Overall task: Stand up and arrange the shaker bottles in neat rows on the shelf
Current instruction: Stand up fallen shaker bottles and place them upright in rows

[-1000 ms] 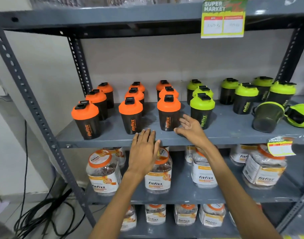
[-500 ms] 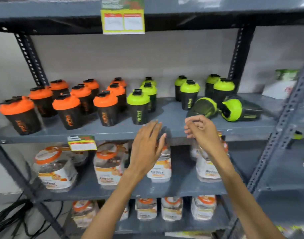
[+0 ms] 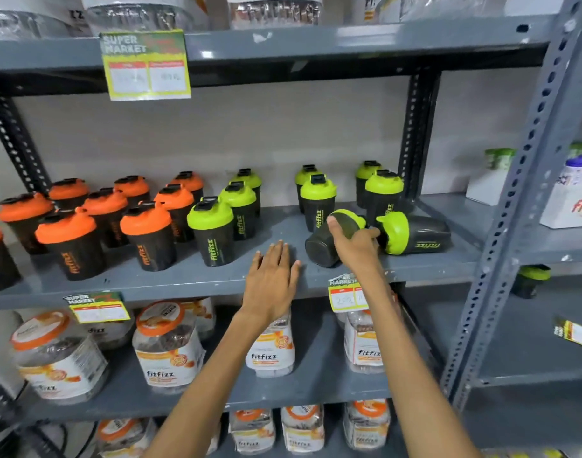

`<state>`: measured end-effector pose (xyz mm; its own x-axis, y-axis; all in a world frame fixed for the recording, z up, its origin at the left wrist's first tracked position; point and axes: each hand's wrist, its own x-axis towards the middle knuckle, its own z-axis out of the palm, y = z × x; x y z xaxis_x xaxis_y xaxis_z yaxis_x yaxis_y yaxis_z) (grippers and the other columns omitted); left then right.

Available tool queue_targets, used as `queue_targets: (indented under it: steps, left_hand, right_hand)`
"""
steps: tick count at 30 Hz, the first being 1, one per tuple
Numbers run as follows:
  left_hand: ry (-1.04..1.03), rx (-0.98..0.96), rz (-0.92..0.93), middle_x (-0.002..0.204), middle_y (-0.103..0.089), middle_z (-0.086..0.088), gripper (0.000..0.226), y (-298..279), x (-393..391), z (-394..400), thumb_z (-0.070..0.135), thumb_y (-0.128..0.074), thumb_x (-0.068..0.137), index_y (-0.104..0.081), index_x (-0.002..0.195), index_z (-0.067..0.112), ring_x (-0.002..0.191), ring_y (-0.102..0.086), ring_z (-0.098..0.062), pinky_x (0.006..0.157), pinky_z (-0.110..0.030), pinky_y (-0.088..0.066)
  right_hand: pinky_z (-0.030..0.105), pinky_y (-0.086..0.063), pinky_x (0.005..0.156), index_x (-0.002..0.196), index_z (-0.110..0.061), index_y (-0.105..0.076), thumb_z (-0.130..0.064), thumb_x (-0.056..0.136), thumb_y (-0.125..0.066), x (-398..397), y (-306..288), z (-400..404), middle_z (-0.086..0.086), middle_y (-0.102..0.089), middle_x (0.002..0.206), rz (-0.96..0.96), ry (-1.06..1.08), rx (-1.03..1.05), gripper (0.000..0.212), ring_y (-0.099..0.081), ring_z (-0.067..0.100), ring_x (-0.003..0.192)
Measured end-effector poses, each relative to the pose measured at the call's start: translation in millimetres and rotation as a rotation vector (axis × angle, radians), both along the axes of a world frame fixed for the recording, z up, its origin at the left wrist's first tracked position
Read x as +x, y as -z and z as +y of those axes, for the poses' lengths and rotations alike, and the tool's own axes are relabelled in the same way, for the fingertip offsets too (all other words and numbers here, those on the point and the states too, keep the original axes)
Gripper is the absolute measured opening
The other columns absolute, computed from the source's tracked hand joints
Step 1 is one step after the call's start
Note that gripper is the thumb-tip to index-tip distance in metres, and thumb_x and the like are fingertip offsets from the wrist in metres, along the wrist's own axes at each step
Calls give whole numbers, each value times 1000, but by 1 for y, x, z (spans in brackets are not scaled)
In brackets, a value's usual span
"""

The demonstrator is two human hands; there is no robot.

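Toppled bottle in hand: a dark translucent plastic shaker bottle with a lime-green screw lid lies on its side near the front right of the grey metal shelf, base toward the camera, lid pointing back.
Right hand: its grip is wrapped over the bottle's barrel, thumb on top; the fingers on the far side are hidden.
Left hand: flat and spread on the shelf just left of the bottle, holding nothing.
Handling: probably empty and light, stiff-walled, smooth and round, so it may roll or slip; not fragile. Best held round the mid-barrel, below the lid, then tipped up onto its narrower base.
Second toppled bottle: same kind, on its side just right of the first, lid close by the right hand.
Standing green-lidded bottles: upright just behind, easily knocked when the base swings.
Orange-lidded black shaker bottles: upright in rows to the left, well apart.
Progress: judged nearly done; two bottles left to stand.
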<state>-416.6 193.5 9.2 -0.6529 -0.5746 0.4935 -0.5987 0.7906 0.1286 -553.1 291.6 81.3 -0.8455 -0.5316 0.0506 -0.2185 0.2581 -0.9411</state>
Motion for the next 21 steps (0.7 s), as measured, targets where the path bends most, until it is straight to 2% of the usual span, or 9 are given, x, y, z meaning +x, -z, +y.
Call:
queue_targets:
  steps: [4,9,10,12,13,15,17,19,21]
  left_hand:
    - [-25,-31,-57,145,-54,-13,53,2,-4,-4,42,-21,105,-51,135,10,136,-46,-28,114,-48,-32]
    - [9,-65,-34,128,-63,-11,52,2,-1,-4,41,-20,104,-58,121,10,122,-55,-30,105,-49,-39]
    - [8,-71,-32,128,-64,-11,52,2,-1,-4,41,-21,104,-58,122,10,122,-55,-30,105,-49,-39]
    - [4,-77,-32,128,-64,-12,54,3,-2,-4,41,-21,103,-60,123,9,122,-56,-31,106,-49,-39]
    - [-1,-80,-32,128,-64,-12,54,3,-2,-4,41,-21,103,-60,123,9,122,-56,-31,107,-49,-38]
    - [-10,-88,-24,128,-65,-12,54,4,-2,-4,40,-22,103,-61,123,8,122,-56,-30,108,-49,-38]
    - [-15,-95,-20,128,-65,-12,54,5,-3,-4,40,-22,103,-61,123,9,122,-57,-29,108,-48,-37]
    - [-18,-96,-24,130,-65,-12,56,6,-4,-4,41,-21,103,-60,125,8,123,-56,-29,109,-48,-37]
    - [-21,-95,-27,132,-64,-13,58,6,-4,-4,41,-20,103,-60,127,7,125,-56,-30,109,-48,-37]
  right_hand:
    - [48,-34,108,146,8,-5,-75,76,-58,3,-2,-23,28,-31,151,15,72,82,121,-33,42,139]
    - [46,-39,105,140,5,-27,-65,67,-68,-4,3,-28,21,-45,141,-47,62,56,110,-43,40,131]
    - [45,-44,102,134,3,-41,-66,60,-68,-7,3,-25,17,-54,133,-68,23,32,105,-51,37,126]
    - [45,-56,88,104,-6,-69,-59,51,-72,-12,6,-16,11,-72,106,-75,-18,-58,76,-68,31,104]
    - [45,-59,80,89,-8,-73,-51,50,-74,-12,8,-11,10,-75,92,-78,-29,-107,58,-71,30,92]
    - [46,-60,73,79,-8,-73,-41,48,-76,-10,9,-3,9,-75,80,-43,-32,-162,45,-72,32,84]
    - [46,-59,79,93,-10,-69,-41,44,-79,-6,7,0,13,-70,99,46,-4,-188,58,-68,33,95]
    - [43,-52,93,121,-8,-53,-35,48,-83,-1,5,-2,13,-55,122,184,58,-201,83,-55,29,114]
    - [40,-44,101,132,-9,-40,-27,52,-88,5,4,-10,12,-44,130,320,110,-235,95,-45,29,123]
